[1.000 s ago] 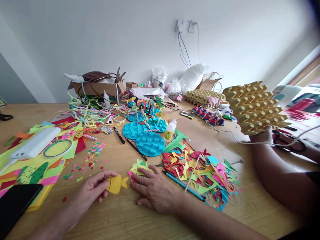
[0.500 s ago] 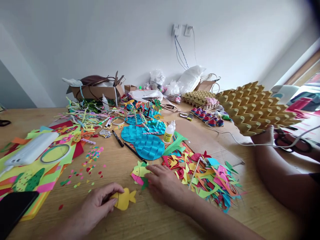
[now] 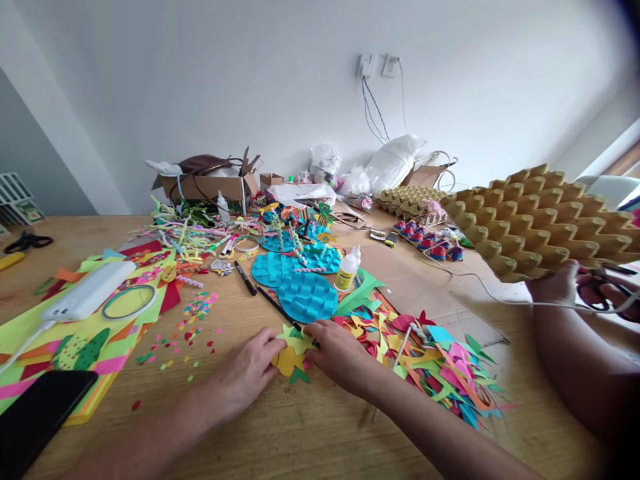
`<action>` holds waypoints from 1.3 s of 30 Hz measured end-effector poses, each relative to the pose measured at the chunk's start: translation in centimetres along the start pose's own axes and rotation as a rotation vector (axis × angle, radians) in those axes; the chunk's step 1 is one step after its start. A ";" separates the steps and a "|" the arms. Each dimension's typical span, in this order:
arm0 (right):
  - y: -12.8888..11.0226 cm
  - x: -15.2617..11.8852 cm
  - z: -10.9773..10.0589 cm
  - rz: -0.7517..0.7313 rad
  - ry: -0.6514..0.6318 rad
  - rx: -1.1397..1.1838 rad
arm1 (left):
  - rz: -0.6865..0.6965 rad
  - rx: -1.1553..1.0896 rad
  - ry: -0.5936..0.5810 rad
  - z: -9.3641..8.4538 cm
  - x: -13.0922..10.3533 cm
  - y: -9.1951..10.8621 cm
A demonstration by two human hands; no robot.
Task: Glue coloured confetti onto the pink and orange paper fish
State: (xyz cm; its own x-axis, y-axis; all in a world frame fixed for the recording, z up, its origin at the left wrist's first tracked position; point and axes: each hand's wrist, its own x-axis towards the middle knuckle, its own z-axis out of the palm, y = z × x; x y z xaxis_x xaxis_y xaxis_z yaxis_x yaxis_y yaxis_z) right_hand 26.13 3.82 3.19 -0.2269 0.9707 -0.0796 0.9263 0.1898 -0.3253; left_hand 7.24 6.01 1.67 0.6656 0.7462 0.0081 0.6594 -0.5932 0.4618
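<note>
My left hand is closed on a yellow paper fish, pinching its left end low over the table. Directly behind this fish, and partly covered by it, lies a yellow-green paper fish. The curled fingers of my right hand are at the right edge of the yellow-green fish; the fingertips are partly hidden. A green paper piece sticks out below the yellow fish. Just beyond are a black pencil-like stick and a round blue woven paper piece. A glue bottle stands upright behind my right hand.
Colourful paper scraps are heaped to the right, crossed by a thin stick. Another person's hand holds an egg tray. At left lie a phone, a white power bank, a tape roll and small confetti.
My left hand has carried the yellow fish right and away from me, onto the other paper fish. My right hand's fingers have curled in. The camera view has turned slightly left.
</note>
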 end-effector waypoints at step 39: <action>-0.6 0.5 -0.1 0.042 -0.070 -0.026 | -0.056 0.084 -0.109 -0.7 0.7 0.4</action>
State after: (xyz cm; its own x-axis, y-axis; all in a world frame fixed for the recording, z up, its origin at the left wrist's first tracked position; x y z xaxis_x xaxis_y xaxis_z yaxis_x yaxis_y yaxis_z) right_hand 25.52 4.20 3.39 -0.2071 0.9653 -0.1590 0.9429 0.1537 -0.2955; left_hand 7.67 6.52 2.50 0.6580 0.7442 -0.1145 0.7204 -0.5780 0.3834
